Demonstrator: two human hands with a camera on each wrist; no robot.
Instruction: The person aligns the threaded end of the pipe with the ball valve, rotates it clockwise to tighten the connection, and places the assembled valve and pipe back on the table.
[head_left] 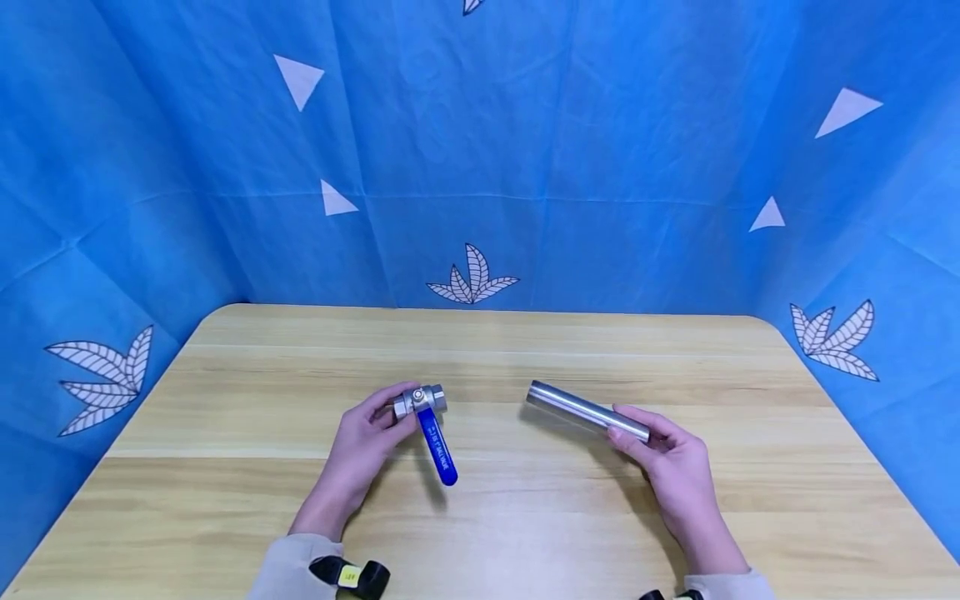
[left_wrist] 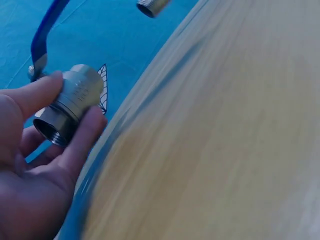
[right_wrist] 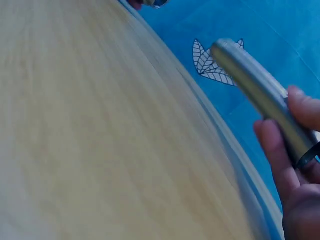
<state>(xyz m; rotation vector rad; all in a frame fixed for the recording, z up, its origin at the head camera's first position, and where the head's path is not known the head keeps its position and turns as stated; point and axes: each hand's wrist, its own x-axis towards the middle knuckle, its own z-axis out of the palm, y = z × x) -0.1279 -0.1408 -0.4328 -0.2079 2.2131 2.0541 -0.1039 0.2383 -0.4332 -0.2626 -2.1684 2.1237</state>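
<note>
My left hand (head_left: 362, 442) grips a metal ball valve (head_left: 419, 401) by its body, above the table. The valve's blue lever handle (head_left: 437, 447) points down toward me in the head view. In the left wrist view, the valve (left_wrist: 75, 97) shows a threaded open end facing the palm side. My right hand (head_left: 675, 467) pinches a straight metal pipe (head_left: 577, 406) near its right end, between thumb and fingers. The free end of the pipe slants up and left toward the valve, with a gap between the two. Close up, the pipe (right_wrist: 260, 92) looks smooth along its length.
A light wooden table (head_left: 510, 533) lies under both hands. Behind and at both sides hangs a blue cloth (head_left: 525, 150) with white triangles and leaf prints. Each wrist wears a dark strap with a small camera (head_left: 351, 577).
</note>
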